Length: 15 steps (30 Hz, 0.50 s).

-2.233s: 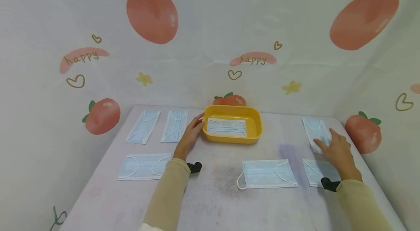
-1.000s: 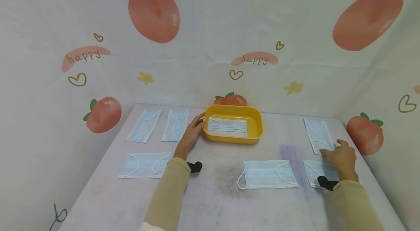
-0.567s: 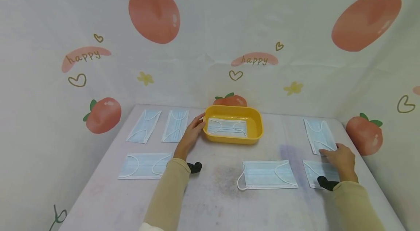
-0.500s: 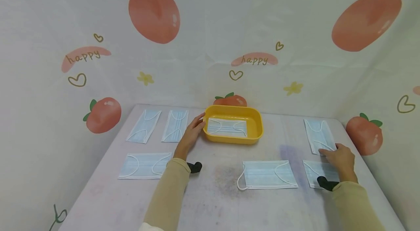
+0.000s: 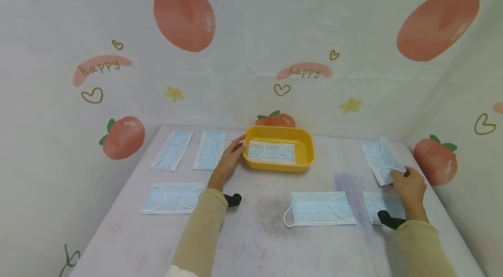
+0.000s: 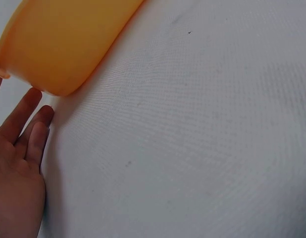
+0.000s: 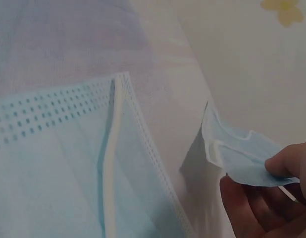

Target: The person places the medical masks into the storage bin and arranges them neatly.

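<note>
At the table's far right, my right hand (image 5: pixel 409 187) pinches the near end of a light blue face mask (image 5: pixel 382 161) between thumb and fingers. In the right wrist view that held face mask (image 7: pixel 242 153) bends upward from the table, its ear loop showing. Another face mask (image 7: pixel 69 163) lies flat beside it. My left hand (image 5: pixel 228 161) has its fingers against the left side of a yellow plastic tray (image 5: pixel 305 150), where one face mask (image 5: pixel 271 153) lies inside. The left wrist view shows straight fingers (image 6: pixel 25 111) at the tray's wall (image 6: pixel 64 44).
Two face masks lie upright at the back left, one of them a pleated face mask (image 5: pixel 209 150). A sideways face mask (image 5: pixel 173 198) is at the left front, another face mask (image 5: pixel 322 208) right of centre. A face mask (image 5: pixel 381 207) lies partly under the right wrist.
My right hand has come down onto the near end of the far-right face mask, pinched it and begun lifting it, so the mask now curves. The left hand and tray have stayed put.
</note>
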{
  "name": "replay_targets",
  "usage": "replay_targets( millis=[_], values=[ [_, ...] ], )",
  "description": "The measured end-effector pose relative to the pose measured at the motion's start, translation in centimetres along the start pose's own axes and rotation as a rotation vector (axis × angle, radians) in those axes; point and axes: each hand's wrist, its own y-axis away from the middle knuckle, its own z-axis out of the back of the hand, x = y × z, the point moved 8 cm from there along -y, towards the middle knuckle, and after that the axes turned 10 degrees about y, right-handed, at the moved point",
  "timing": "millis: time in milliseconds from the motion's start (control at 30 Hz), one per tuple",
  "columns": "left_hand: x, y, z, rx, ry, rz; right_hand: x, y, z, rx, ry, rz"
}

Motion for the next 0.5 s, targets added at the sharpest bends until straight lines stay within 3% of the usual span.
replay_targets(
  millis=[267, 500],
  values=[
    [0.2, -0.2, -0.1, -0.009, -0.011, 0.009, 0.4, 1.2, 0.2, -0.030, -0.189, 0.008],
    [0.4, -0.2, 0.2, -0.018, -0.027, 0.010, 0.8, 2.1, 0.3, -0.042, -0.262, -0.006]
  ],
)
